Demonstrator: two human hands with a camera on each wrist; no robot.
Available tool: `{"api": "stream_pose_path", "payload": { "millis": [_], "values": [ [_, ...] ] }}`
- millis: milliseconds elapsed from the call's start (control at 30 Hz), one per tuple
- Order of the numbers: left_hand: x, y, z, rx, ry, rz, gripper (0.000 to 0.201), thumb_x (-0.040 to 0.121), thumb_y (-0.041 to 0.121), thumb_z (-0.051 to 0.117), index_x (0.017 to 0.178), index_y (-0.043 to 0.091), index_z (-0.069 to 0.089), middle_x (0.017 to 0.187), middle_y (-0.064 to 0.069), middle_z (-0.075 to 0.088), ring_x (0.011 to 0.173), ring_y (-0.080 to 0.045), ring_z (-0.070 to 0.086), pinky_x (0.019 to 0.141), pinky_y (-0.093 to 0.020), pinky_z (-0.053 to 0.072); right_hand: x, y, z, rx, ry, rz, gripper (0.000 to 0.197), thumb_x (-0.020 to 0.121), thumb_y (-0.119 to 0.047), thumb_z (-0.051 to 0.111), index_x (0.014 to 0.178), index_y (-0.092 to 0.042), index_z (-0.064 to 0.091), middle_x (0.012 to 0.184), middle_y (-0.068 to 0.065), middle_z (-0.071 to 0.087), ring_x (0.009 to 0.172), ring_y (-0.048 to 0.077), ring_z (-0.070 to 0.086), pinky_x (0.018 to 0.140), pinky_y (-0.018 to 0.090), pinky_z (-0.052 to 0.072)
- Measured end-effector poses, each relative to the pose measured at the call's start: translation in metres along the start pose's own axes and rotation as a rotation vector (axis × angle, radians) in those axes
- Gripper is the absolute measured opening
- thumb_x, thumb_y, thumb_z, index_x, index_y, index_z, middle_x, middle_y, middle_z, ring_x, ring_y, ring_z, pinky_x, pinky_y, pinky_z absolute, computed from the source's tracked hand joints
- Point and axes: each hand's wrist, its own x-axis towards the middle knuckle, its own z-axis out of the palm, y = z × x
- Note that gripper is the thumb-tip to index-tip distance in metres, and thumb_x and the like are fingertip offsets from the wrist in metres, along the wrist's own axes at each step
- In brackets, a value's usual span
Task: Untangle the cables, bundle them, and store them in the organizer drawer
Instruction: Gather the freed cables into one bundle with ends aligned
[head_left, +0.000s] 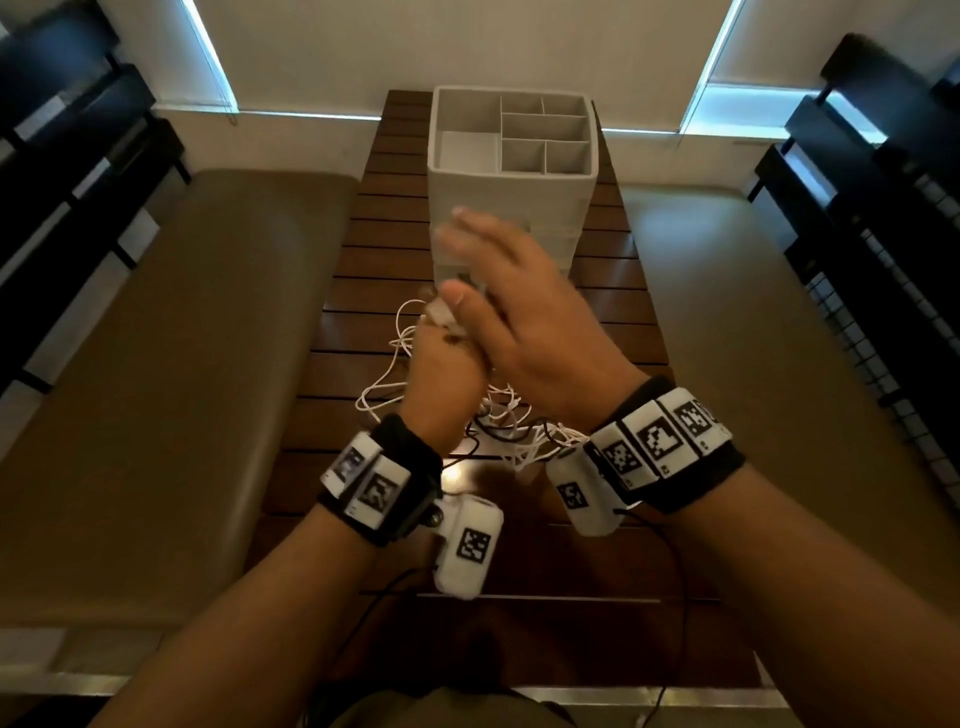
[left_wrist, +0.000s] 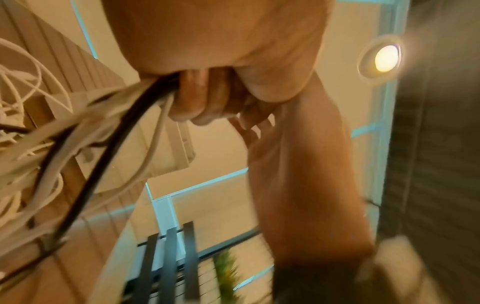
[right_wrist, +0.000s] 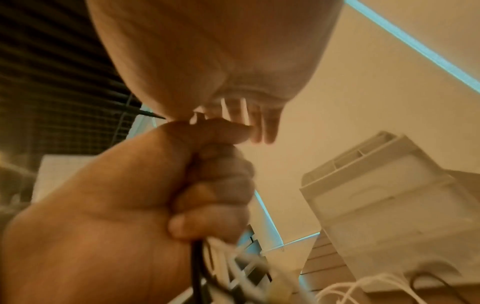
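My left hand (head_left: 444, 364) is a raised fist that grips a bunch of white and black cables (left_wrist: 124, 131) above the slatted table. The rest of the tangle (head_left: 498, 421) trails down onto the wood below my wrists. My right hand (head_left: 498, 280) hovers blurred over the top of that fist with straight fingers (right_wrist: 262, 127), holding nothing I can make out. In the right wrist view the left fist (right_wrist: 161, 185) grips a black cable (right_wrist: 196, 271) that hangs from it. The white organizer (head_left: 511, 208) stands just behind the hands, its drawer fronts mostly hidden.
The dark wooden table (head_left: 613, 291) is narrow. Tan padded benches run along its left (head_left: 182, 364) and right (head_left: 779, 364). Dark slatted furniture (head_left: 883, 182) stands at both far sides. The organizer's top has several open compartments (head_left: 545, 130).
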Motion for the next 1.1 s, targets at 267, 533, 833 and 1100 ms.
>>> {"api": "stream_pose_path", "payload": {
  "millis": [267, 533, 833, 1100],
  "values": [
    [-0.001, 0.034, -0.026, -0.197, -0.180, 0.003, 0.050, 0.102, 0.026, 0.057, 0.057, 0.023, 0.035, 0.049, 0.006, 0.021, 0.040, -0.010, 0.017, 0.038, -0.022, 0.023, -0.039, 0.022, 0.032, 0.248, -0.402, 0.185, 0.038, 0.097, -0.050, 0.068, 0.119, -0.020, 0.061, 0.084, -0.006, 0.070, 0.063, 0.001, 0.064, 0.064, 0.028, 0.054],
    [-0.004, 0.046, -0.061, -0.102, -0.233, 0.008, 0.047, 0.103, 0.025, 0.055, 0.059, 0.028, 0.037, 0.049, 0.011, 0.025, 0.039, -0.007, 0.019, 0.036, -0.021, 0.021, -0.062, 0.074, 0.035, -0.106, -0.367, 0.131, 0.024, 0.099, -0.044, 0.065, 0.082, -0.027, 0.063, 0.071, -0.010, 0.057, 0.064, 0.004, 0.051, 0.059, 0.027, 0.039],
    [-0.006, 0.042, -0.076, 0.184, -0.051, 0.000, 0.042, 0.104, 0.015, 0.060, 0.066, 0.027, 0.045, 0.051, 0.011, 0.029, 0.038, -0.006, 0.022, 0.039, -0.020, 0.015, -0.081, 0.110, -0.002, -0.285, -0.339, 0.459, 0.021, 0.098, -0.030, 0.065, 0.079, -0.022, 0.066, 0.073, 0.000, 0.065, 0.074, 0.025, 0.060, 0.064, 0.031, 0.037],
    [-0.017, -0.003, -0.029, 0.768, -0.454, 0.066, 0.019, 0.088, 0.034, 0.082, 0.097, 0.019, 0.075, 0.084, 0.013, 0.075, 0.076, 0.001, 0.067, 0.068, -0.012, 0.050, -0.051, 0.037, -0.009, -0.460, -0.484, 0.261, 0.018, 0.101, -0.032, 0.057, 0.085, -0.030, 0.048, 0.076, -0.006, 0.041, 0.065, 0.013, 0.042, 0.066, 0.032, 0.038]
  ]
}}
